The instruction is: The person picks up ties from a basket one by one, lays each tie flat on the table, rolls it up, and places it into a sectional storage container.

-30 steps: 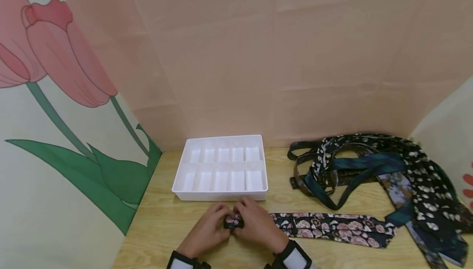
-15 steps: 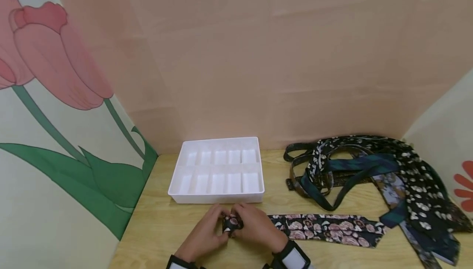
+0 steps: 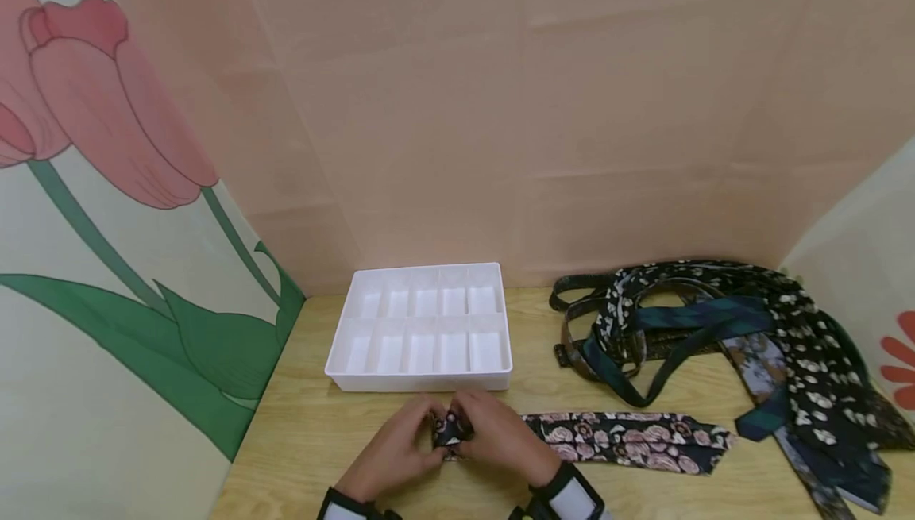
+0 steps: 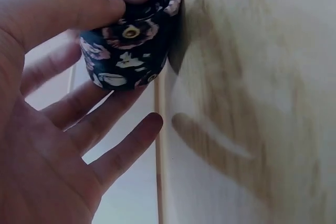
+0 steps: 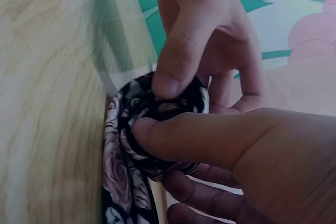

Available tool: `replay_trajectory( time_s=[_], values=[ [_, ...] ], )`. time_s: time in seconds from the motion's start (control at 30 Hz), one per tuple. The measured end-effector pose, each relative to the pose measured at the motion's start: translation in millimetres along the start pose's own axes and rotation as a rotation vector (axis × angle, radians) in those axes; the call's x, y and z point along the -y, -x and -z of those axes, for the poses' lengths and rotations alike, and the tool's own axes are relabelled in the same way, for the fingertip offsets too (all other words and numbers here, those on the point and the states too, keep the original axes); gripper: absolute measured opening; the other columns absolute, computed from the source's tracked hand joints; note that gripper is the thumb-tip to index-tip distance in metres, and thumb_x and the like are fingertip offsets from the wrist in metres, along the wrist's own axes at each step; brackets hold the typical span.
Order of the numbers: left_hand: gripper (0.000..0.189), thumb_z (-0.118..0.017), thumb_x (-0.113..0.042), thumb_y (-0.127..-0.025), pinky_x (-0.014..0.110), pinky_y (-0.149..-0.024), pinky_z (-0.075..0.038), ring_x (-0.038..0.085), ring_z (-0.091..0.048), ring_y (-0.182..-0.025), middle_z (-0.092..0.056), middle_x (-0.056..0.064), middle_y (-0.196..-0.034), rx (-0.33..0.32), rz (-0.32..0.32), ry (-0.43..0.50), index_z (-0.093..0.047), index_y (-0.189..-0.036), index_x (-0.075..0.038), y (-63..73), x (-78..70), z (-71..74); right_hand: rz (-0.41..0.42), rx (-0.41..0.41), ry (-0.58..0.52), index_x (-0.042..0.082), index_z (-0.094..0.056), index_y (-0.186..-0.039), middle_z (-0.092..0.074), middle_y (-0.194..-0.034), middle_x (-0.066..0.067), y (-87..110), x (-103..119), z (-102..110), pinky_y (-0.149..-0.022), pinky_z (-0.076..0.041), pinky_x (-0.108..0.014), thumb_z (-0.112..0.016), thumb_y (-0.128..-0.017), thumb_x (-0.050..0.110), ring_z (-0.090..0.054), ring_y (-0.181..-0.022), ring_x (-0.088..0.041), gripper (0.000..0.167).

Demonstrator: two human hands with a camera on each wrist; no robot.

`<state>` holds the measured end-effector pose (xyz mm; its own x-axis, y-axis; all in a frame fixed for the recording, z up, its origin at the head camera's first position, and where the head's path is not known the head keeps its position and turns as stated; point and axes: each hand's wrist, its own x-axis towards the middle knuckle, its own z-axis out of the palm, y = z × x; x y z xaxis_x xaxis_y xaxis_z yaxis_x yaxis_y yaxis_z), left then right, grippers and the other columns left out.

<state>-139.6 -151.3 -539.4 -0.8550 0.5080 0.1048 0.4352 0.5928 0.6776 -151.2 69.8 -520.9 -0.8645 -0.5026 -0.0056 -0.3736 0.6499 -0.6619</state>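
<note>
A dark necktie with pink roses is partly wound into a coil (image 3: 450,429), and its unrolled length (image 3: 629,441) lies flat on the table to the right. My left hand (image 3: 396,447) pinches the coil from the left. In the left wrist view, its thumb lies on the coil (image 4: 126,59), with other fingers behind and beneath. From the right, my right hand (image 3: 503,437) grips the same coil. Its thumb presses on the spiral side (image 5: 163,106) in the right wrist view, its other fingers partly hidden beneath.
Just beyond the hands stands a white tray (image 3: 418,383) with several compartments in two rows. A heap of neckties (image 3: 715,317), black floral, dark green and blue-grey, lies at the right. The peach-coloured backdrop (image 3: 500,147) rises behind the table (image 3: 286,425).
The necktie's flat end has slid left, towards the hands, away from the heap. Both hands keep turning the coil in nearly the same spot. The head view has shifted slightly.
</note>
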Motion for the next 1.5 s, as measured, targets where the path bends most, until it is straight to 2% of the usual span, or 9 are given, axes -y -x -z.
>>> replay_trajectory(
  time_s=[0.17, 0.3, 0.43, 0.6, 0.9, 1.07, 1.27, 1.37, 1.5],
  values=[
    [0.039, -0.083, -0.012, -0.086, 0.027, -0.094, -0.055, 0.002, -0.059, -0.109, -0.061, -0.014, -0.122, 0.013, -0.026, -0.023, -0.067, -0.116, -0.033, -0.9, -1.3, 1.3, 0.0, 0.031, 0.07, 0.022, -0.067, -0.111, -0.058, -0.106, 0.008, 2.0, 3.9, 4.3, -0.076, -0.051, -0.028, -0.095, -0.077, 0.028, -0.055, -0.092, -0.007, 0.044],
    [0.043, -0.084, -0.014, -0.086, 0.03, -0.099, -0.055, 0.004, -0.059, -0.116, -0.06, -0.014, -0.127, 0.004, -0.031, -0.043, -0.067, -0.121, -0.032, 0.1, -2.0, 1.3, 0.008, 0.048, 0.08, 0.021, -0.067, -0.113, -0.059, -0.112, 0.007, 2.0, 4.7, 4.7, -0.082, -0.056, -0.031, -0.094, -0.077, 0.029, -0.058, -0.097, -0.008, 0.046],
    [0.047, -0.086, -0.013, -0.085, 0.032, -0.104, -0.055, 0.005, -0.06, -0.119, -0.06, -0.013, -0.129, 0.002, -0.06, -0.02, -0.063, -0.123, -0.03, 1.5, 0.0, -2.9, 0.002, 0.055, 0.116, 0.019, -0.066, -0.109, -0.06, -0.106, 0.009, 2.3, 0.4, 4.7, -0.08, -0.056, -0.031, -0.097, -0.072, 0.026, -0.059, -0.093, -0.007, 0.049],
    [0.042, -0.085, -0.007, -0.083, 0.028, -0.095, -0.056, 0.005, -0.06, -0.111, -0.059, -0.012, -0.123, -0.021, -0.114, -0.02, -0.068, -0.113, -0.03, 1.4, 0.6, -3.2, 0.022, 0.072, 0.114, 0.021, -0.066, -0.114, -0.058, -0.106, 0.009, 5.2, -0.2, 6.2, -0.076, -0.052, -0.028, -0.096, -0.075, 0.037, -0.057, -0.091, -0.006, 0.051],
    [0.051, -0.086, -0.011, -0.084, 0.03, -0.103, -0.055, 0.004, -0.061, -0.118, -0.061, -0.013, -0.127, 0.017, -0.091, -0.033, -0.067, -0.127, -0.031, 1.8, 1.6, -7.1, 0.041, 0.073, 0.197, 0.018, -0.064, -0.111, -0.059, -0.106, 0.006, 8.4, -0.4, 6.1, -0.079, -0.055, -0.03, -0.096, -0.074, 0.029, -0.057, -0.094, -0.008, 0.05],
    [0.041, -0.086, -0.014, -0.086, 0.027, -0.096, -0.054, 0.003, -0.058, -0.112, -0.06, -0.014, -0.12, 0.015, -0.091, -0.028, -0.072, -0.12, -0.032, 2.6, 0.3, -5.8, 0.055, 0.073, 0.146, 0.023, -0.064, -0.111, -0.056, -0.104, 0.009, 10.0, 1.1, 6.8, -0.073, -0.048, -0.025, -0.092, -0.079, 0.042, -0.053, -0.088, -0.005, 0.047],
    [0.051, -0.087, -0.013, -0.084, 0.029, -0.103, -0.054, 0.003, -0.058, -0.117, -0.061, -0.013, -0.126, 0.011, -0.083, -0.036, -0.065, -0.127, -0.029, 2.8, 0.9, -9.8, 0.04, 0.037, 0.152, 0.022, -0.064, -0.106, -0.06, -0.099, 0.011, 9.9, 2.7, 6.7, -0.072, -0.049, -0.027, -0.095, -0.074, 0.029, -0.055, -0.086, -0.005, 0.046],
    [0.051, -0.086, -0.011, -0.084, 0.028, -0.103, -0.054, 0.002, -0.059, -0.116, -0.061, -0.013, -0.126, 0.02, -0.077, -0.058, -0.065, -0.126, -0.028, 2.7, 0.4, -9.9, 0.036, 0.044, 0.169, 0.023, -0.065, -0.107, -0.06, -0.1, 0.011, 9.0, 3.1, 6.9, -0.073, -0.049, -0.028, -0.096, -0.073, 0.033, -0.055, -0.088, -0.005, 0.047],
    [0.05, -0.086, -0.009, -0.081, 0.029, -0.1, -0.055, 0.003, -0.058, -0.116, -0.06, -0.013, -0.125, -0.012, -0.065, -0.076, -0.068, -0.122, -0.031, 3.3, -1.1, -7.8, 0.047, 0.054, 0.168, 0.023, -0.065, -0.111, -0.055, -0.103, 0.009, 8.2, 3.5, 6.4, -0.073, -0.049, -0.027, -0.094, -0.075, 0.035, -0.054, -0.088, -0.006, 0.048]
  ],
)
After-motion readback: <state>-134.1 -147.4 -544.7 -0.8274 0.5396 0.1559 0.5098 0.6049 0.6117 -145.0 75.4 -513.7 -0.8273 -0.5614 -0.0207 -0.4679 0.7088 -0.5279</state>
